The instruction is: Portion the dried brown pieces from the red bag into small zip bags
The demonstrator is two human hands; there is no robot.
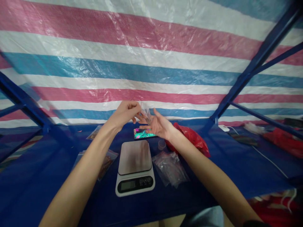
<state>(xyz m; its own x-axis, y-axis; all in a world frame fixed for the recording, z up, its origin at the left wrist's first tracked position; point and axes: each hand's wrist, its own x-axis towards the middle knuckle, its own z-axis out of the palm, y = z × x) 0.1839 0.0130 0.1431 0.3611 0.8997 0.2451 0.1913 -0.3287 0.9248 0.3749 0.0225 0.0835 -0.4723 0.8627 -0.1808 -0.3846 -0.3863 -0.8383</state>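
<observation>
My left hand (127, 114) is raised above the far part of the blue shelf, thumb and fingers pinched on a small clear plastic bag (146, 111). Close against the bag's lower side is my right hand (161, 126), palm turned up and fingers spread; whether it touches the bag I cannot tell. What the bag contains is too blurred to make out. Below the hands lies a phone (143, 135) with a bright green and pink screen. Nearer to me stands a white kitchen scale (134, 159) with nothing on its plate.
Clear zip bags (170, 168) are piled right of the scale, beside a small clear cup (162, 145) and a red plastic bag (193, 138). Left, partly behind my forearm, lies a bag with brown contents (107, 164). Blue metal posts (246, 74) and a striped sheet (132, 71) enclose the shelf.
</observation>
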